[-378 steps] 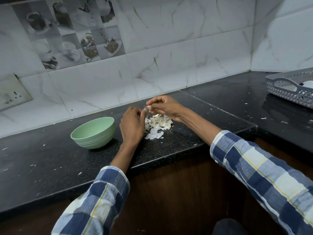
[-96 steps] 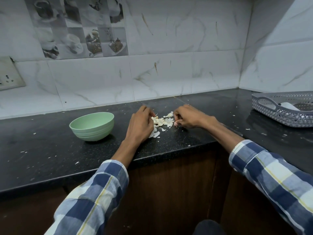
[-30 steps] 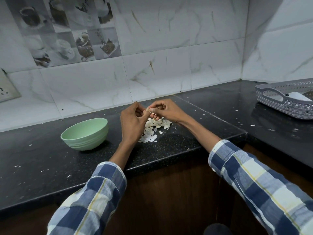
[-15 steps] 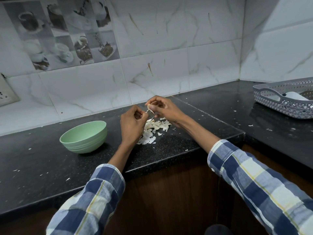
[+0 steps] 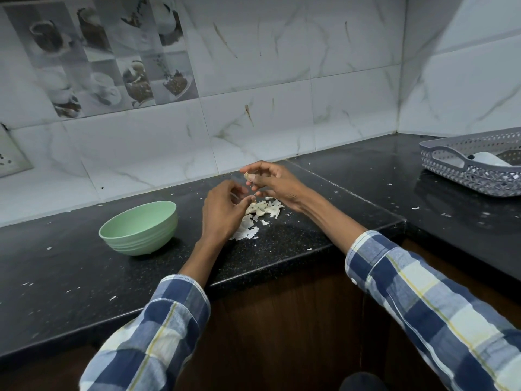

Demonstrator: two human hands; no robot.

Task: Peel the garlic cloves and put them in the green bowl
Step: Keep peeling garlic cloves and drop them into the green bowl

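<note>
My right hand (image 5: 272, 182) pinches a small pale garlic clove (image 5: 248, 176) between thumb and fingers, held above the black counter. Just left and below it, my left hand (image 5: 222, 211) has its fingers curled, with a thin strip of skin at its fingertips near the right hand. A heap of garlic cloves and white skins (image 5: 260, 213) lies on the counter under both hands. The green bowl (image 5: 139, 228) stands on the counter to the left of my left hand; its inside is hidden from here.
A grey perforated basket (image 5: 473, 165) with a white object in it sits at the far right of the counter. Bits of skin are scattered over the black counter (image 5: 70, 266). The counter's front edge runs just below my wrists. A tiled wall stands behind.
Over the last second my hands have drawn slightly apart: the right hand lifted the clove up and away while the left dropped a little, pulling skin off.
</note>
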